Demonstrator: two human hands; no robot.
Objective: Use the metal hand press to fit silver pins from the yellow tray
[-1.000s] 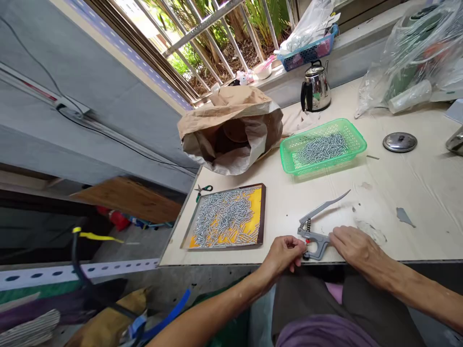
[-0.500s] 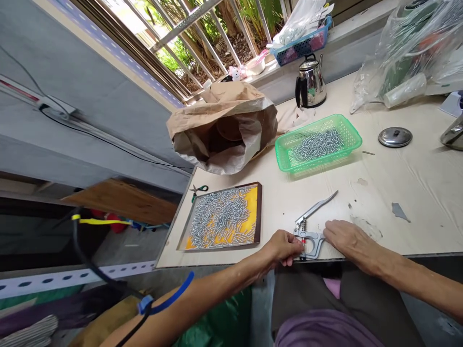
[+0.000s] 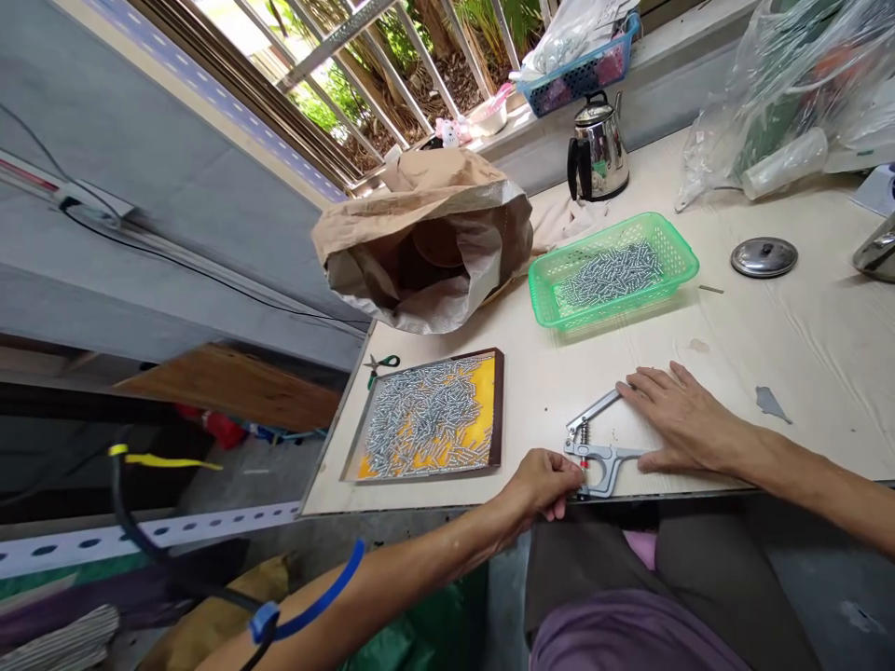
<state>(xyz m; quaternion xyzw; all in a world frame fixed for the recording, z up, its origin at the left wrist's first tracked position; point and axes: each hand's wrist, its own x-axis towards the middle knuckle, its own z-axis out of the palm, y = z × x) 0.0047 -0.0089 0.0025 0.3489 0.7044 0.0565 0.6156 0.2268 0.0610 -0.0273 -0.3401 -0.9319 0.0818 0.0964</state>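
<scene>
Gray pliers [image 3: 611, 458] lie between the left hand [image 3: 543, 479], pinched at their head, and right hand [image 3: 686, 425], spread against the handles.

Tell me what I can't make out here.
In the head view:
Anything pinched by the left hand: hidden by its grip.
Upper tip of the grey hand tool: covered by the right hand.
Bottom of the paper bag: lost in shadow.
Metal vessel: cut off by the right edge.
Details of the metal pieces: too small.
</scene>
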